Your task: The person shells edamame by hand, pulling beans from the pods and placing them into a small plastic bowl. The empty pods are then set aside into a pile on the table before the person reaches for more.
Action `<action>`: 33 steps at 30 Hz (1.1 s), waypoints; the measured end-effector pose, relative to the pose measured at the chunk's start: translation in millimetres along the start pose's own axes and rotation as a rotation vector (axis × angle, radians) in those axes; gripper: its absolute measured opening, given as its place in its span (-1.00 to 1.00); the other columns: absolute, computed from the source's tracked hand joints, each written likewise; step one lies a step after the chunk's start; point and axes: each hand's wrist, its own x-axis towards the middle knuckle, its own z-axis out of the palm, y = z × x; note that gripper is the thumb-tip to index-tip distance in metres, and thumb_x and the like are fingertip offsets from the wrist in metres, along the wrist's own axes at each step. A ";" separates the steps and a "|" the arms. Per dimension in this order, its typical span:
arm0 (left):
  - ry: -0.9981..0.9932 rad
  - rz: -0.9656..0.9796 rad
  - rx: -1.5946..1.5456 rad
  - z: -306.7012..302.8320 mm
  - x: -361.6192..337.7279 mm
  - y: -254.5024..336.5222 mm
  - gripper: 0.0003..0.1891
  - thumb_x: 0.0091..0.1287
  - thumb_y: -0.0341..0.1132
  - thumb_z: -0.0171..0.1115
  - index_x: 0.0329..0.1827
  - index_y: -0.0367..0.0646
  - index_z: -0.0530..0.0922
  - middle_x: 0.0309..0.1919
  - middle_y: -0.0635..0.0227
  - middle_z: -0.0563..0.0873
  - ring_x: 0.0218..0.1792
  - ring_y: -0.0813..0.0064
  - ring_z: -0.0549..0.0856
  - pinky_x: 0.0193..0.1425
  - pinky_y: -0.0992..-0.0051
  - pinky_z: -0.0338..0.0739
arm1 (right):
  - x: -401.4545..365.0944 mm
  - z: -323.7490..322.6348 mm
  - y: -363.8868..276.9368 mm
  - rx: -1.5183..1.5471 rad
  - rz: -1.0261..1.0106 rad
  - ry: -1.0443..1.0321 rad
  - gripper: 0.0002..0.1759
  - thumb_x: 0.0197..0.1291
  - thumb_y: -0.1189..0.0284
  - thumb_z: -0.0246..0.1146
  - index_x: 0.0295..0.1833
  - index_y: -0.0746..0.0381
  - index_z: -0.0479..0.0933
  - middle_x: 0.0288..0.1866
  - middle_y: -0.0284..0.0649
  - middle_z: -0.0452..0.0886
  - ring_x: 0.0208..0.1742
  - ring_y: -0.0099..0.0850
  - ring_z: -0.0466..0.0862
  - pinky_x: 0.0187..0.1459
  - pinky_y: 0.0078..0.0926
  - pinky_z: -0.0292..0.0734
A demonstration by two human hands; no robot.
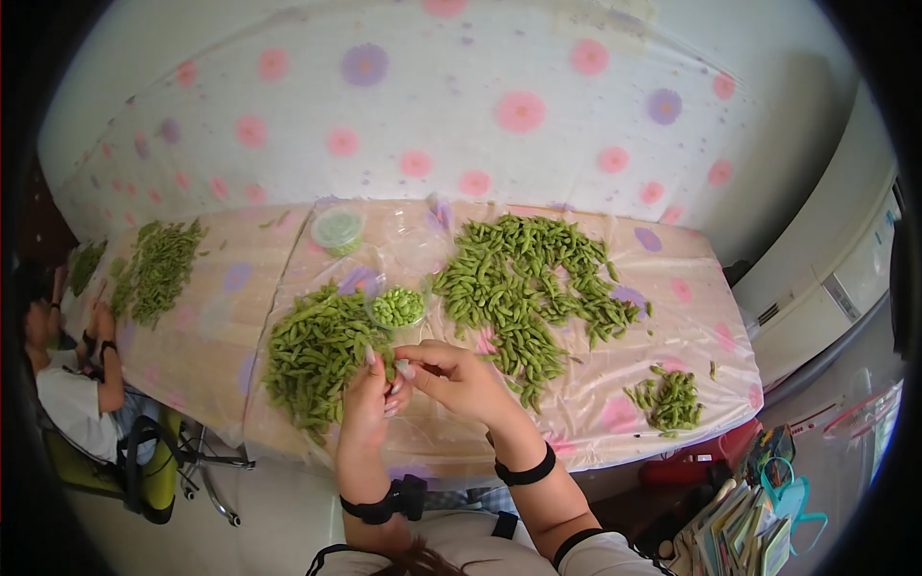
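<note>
My left hand (367,396) and my right hand (453,379) meet close together at the table's front edge. Both are closed, thumbs and fingertips pinching a green soybean pod (389,364), mostly covered by the fingers. Just beyond them is a clear bowl of shelled green beans (399,307). A large heap of soybean pods (309,350) lies beside my left hand. To the right, past my right hand, spreads another wide pile of pods (519,278).
A lidded plastic tub (338,230) stands toward the back. Some pods (674,399) lie near the right corner. At far left, another person (77,384) sits by more pods (158,274). Books (735,533) stand at lower right, near a white appliance (831,250).
</note>
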 end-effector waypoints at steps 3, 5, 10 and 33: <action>0.058 -0.014 0.032 7.0 -0.3 -3.6 -0.51 0.48 0.09 -0.16 -0.29 -0.20 0.44 -0.64 0.51 0.32 -0.65 0.72 0.24 -0.59 0.68 0.05 | -6.1 -3.8 10.6 0.174 0.003 0.034 -0.68 0.25 0.56 0.20 0.12 0.35 0.52 -0.16 -0.34 0.55 -0.19 -0.64 0.51 -0.18 -0.67 0.41; -0.073 -0.006 0.052 5.7 2.0 -6.3 -0.55 0.49 0.05 -0.16 -0.24 -0.20 0.46 -0.62 0.50 0.34 -0.64 0.71 0.26 -0.57 0.67 0.09 | -7.8 -12.3 18.1 0.144 0.002 0.022 -0.68 0.24 0.57 0.21 0.12 0.35 0.52 -0.20 -0.37 0.53 -0.23 -0.67 0.48 -0.22 -0.70 0.38; -0.069 0.024 0.086 7.9 5.0 -14.9 -0.55 0.50 0.04 -0.16 -0.24 -0.19 0.47 -0.60 0.50 0.38 -0.61 0.71 0.27 -0.53 0.67 0.13 | -9.3 -14.7 12.1 0.125 -0.018 0.022 -0.67 0.22 0.57 0.23 0.11 0.33 0.54 -0.30 -0.45 0.47 -0.34 -0.73 0.38 -0.32 -0.75 0.29; -0.101 -0.193 -0.061 1.3 17.5 -32.0 -0.71 0.45 -0.07 0.01 0.06 -0.04 0.41 -0.53 0.55 0.38 -0.65 0.75 0.20 -0.59 0.70 0.08 | -13.9 -20.2 -0.2 -0.388 -0.134 0.104 -0.64 -0.06 0.63 0.20 -0.05 0.36 0.58 -0.48 -0.31 0.45 -0.45 -0.58 0.42 -0.44 -0.61 0.34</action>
